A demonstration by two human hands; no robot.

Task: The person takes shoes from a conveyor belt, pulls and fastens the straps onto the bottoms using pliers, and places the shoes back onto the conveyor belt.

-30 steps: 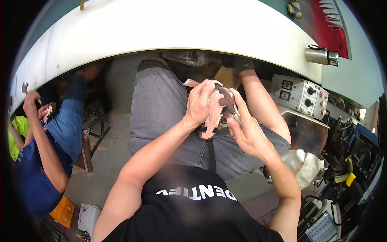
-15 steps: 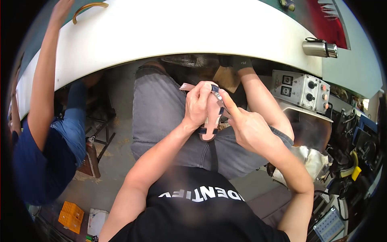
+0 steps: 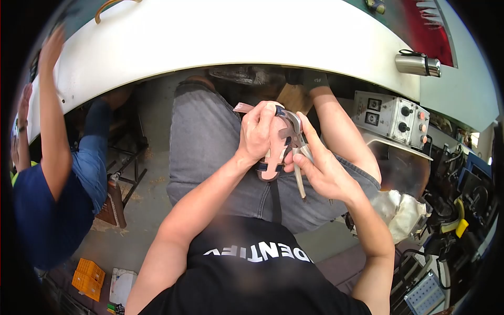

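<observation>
Above my lap, my left hand (image 3: 256, 131) grips the left side of a shoe piece (image 3: 275, 136) with a pinkish sole and dark straps, its sole face turned up. A pinkish strip (image 3: 242, 107) sticks out beyond my left fingers. My right hand (image 3: 320, 167) is closed around metal pincers (image 3: 297, 137) on the right side of the shoe. The curved jaws lie at the shoe's upper right edge, and the handles point down toward my lap. Parts of my right fingers are hidden behind the tool and shoe.
A white table edge (image 3: 220, 47) curves across the front, bearing a steel flask (image 3: 418, 64) at right. A control box (image 3: 389, 119) stands right of my knee. At left sits a co-worker in blue (image 3: 50, 210), arms raised. An orange crate (image 3: 88, 279) is at lower left.
The pincers have turned, so their handles now show below my right hand, which has opened out from its bent pose. The co-worker's raised arm has come back lower from over the table.
</observation>
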